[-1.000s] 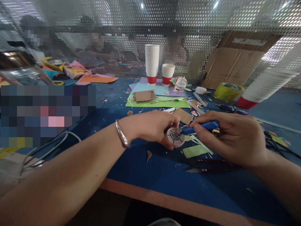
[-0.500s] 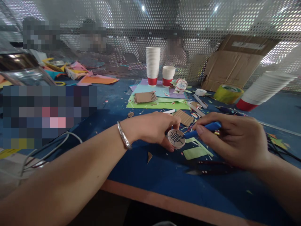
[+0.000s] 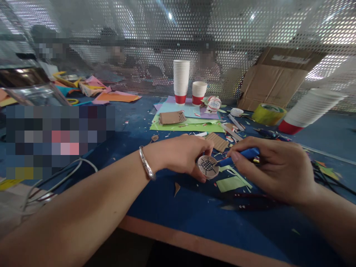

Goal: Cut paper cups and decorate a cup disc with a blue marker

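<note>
Between the thumb and fingers of my left hand (image 3: 190,154) is a small round white disc (image 3: 208,167), its top face tilted toward me. Dark crossing lines and small marks cover that face. A blue marker pen (image 3: 239,155) is gripped in my right hand (image 3: 275,168), its tip at the right edge of the disc's face. Just right of the disc lie strips of pale green paper (image 3: 230,183). Below my right hand rest dark thread snips (image 3: 241,207), partly in shadow. A piece of corrugated cardboard (image 3: 217,142) lies behind the disc.
Paper cup stacks (image 3: 181,83) stand at the back, and another stack (image 3: 311,111) leans at the right beside yellow tape (image 3: 268,113). Coloured paper sheets (image 3: 189,124), scraps and a folded cardboard piece (image 3: 171,118) lie behind my hands. A large cardboard sheet (image 3: 278,81) leans on the perforated panel.
The view has shifted slightly, so the scene sits a little lower. Both hands keep their holds; the pen tip stays at the disc's right side.
</note>
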`<state>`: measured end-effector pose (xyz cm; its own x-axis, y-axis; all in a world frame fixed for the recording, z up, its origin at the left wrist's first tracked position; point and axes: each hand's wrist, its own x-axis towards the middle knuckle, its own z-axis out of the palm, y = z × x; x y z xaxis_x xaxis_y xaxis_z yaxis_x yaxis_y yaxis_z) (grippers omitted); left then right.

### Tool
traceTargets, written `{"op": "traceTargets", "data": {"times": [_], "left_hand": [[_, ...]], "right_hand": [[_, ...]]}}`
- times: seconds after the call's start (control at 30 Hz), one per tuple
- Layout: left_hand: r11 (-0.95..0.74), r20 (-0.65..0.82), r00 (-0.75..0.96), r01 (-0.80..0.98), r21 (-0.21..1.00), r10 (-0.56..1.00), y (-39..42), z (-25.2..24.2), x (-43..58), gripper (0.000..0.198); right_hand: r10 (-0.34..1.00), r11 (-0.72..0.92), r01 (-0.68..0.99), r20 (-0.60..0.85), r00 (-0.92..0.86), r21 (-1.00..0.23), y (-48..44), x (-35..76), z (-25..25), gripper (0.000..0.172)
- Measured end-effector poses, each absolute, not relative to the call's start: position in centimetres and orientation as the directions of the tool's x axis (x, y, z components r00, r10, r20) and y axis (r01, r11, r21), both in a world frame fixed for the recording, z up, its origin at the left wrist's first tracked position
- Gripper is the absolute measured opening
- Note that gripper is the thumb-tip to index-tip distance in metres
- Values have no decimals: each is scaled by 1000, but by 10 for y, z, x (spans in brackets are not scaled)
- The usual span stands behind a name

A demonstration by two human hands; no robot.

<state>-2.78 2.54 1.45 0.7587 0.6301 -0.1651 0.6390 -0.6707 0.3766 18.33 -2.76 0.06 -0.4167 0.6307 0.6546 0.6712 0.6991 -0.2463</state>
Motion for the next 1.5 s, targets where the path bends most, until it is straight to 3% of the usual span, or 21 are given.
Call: {"op": "traceTargets", "data": {"times": [0.17, 0.47, 0.7, 1.2, 1.5], "left_hand": [[-666, -142, 746, 650, 366, 650, 23, 14, -27, 47], [-654, -111, 736, 651, 385, 668, 20, 15, -27, 43], [-695, -14, 795, 539, 476, 607, 17, 13, -29, 36], [-696, -14, 798, 534, 479, 603, 12, 14, -29, 41], [-702, 47, 820, 458, 545, 571, 13, 12, -28, 44]], "right_hand": [[619, 689, 672, 701, -354, -269, -30, 186, -2, 7], [601, 693, 690, 695, -395, -207, -30, 187, 0, 7], [597, 696, 688, 699, -393, -208, -29, 188, -3, 9], [577, 725, 658, 700, -421, -203, -32, 186, 0, 9], [566, 749, 630, 692, -449, -204, -32, 186, 2, 10]]}}
